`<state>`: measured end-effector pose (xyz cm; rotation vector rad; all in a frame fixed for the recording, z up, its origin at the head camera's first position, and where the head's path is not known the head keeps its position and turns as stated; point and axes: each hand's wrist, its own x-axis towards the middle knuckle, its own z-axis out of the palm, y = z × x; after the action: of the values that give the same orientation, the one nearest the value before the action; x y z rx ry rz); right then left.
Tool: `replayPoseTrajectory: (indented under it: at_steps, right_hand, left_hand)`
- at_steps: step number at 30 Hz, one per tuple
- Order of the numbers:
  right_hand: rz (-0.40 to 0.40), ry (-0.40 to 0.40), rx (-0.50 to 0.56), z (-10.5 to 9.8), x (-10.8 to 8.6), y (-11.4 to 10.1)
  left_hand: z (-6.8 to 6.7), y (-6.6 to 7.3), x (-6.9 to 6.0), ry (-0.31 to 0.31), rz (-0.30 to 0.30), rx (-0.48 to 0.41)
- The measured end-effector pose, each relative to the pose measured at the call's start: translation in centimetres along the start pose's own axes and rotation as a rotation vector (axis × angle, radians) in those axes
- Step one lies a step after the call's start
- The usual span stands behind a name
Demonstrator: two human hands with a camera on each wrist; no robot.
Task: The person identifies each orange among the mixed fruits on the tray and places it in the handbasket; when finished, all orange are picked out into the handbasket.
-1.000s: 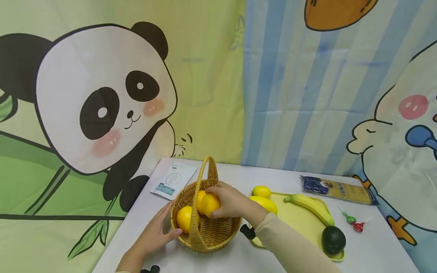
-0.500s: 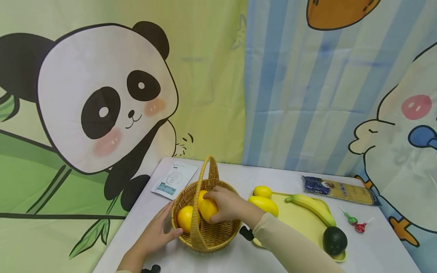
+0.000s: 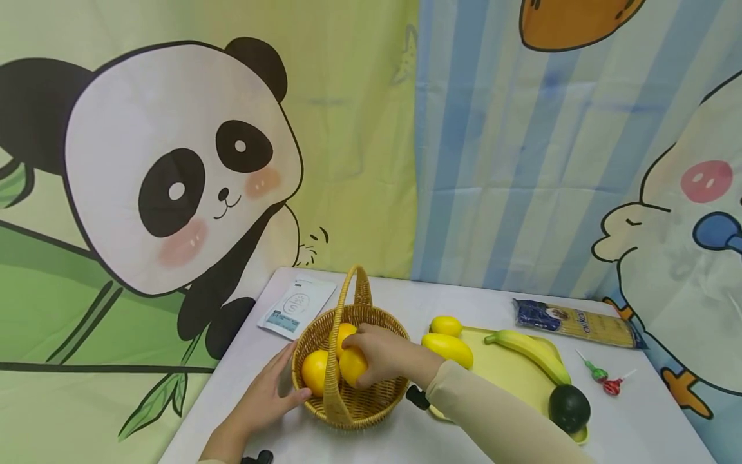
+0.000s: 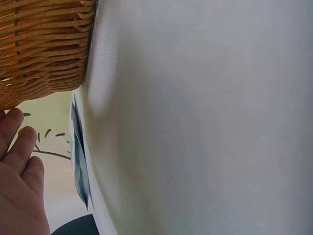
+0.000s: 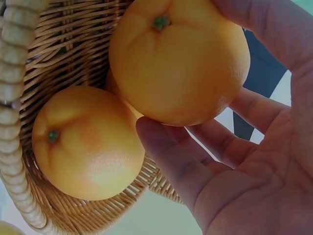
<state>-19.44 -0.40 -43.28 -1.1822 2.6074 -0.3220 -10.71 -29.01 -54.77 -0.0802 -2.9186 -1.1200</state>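
A wicker basket (image 3: 373,415) with a tall arched handle (image 3: 332,393) stands on the white table. My right hand (image 3: 385,354) reaches inside and holds an orange (image 3: 351,367) between thumb and fingers. Close up in the right wrist view, the held orange (image 5: 181,63) shows its green stem spot, and another orange (image 5: 88,142) sits beside it. In the head view one orange (image 3: 314,372) lies at the basket's left and another (image 3: 344,335) behind the held one. Against the basket's left side rests my left hand (image 3: 263,393), thumb at the rim; its visible fingers (image 4: 22,147) look nearly straight.
A yellow tray (image 3: 498,370) to the right bears a banana (image 3: 530,353), yellow fruits (image 3: 447,349) and a dark green avocado-like fruit (image 3: 569,409). Beyond are a pasta packet (image 3: 580,322) and two lollipops (image 3: 603,380). A white pouch (image 3: 297,306) lies behind the basket.
My right hand has lowered the orange slightly deeper into the basket, a little to the left. The left hand keeps its place against the basket.
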Motion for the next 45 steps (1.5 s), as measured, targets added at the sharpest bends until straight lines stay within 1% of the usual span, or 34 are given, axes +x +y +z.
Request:
replayPoseTrajectory:
  at_steps: [5, 15, 18, 25, 32, 38, 45]
  right_hand:
    - [-0.018, -0.035, 0.000, 0.1, 0.3, 0.0]
    - [-0.076, -0.079, -0.041, 0.4, 0.8, -0.1]
    - [-0.082, -0.093, -0.051, 0.5, 0.9, -0.2]
    - [-0.096, -0.087, -0.090, 1.0, 1.1, -0.2]
    - [-0.101, -0.095, -0.079, 1.7, 0.9, -0.1]
    - [-0.113, -0.098, -0.099, 2.4, 0.9, 0.0]
    - [-0.111, -0.121, -0.097, 2.0, 0.9, -0.2]
  left_hand:
    - [-0.1, 0.1, 0.1, 0.000, -0.002, -0.004]
    - [-0.2, 0.4, 0.1, 0.005, 0.010, -0.022]
    - [-0.1, 0.4, 0.0, 0.003, 0.010, -0.025]
    - [-0.1, 0.4, 0.0, 0.009, 0.012, -0.013]
    - [0.0, 0.3, -0.1, 0.007, 0.014, -0.005]
    - [0.1, 0.3, -0.1, -0.003, 0.004, -0.005]
    - [0.0, 0.3, -0.1, -0.012, -0.020, -0.019]
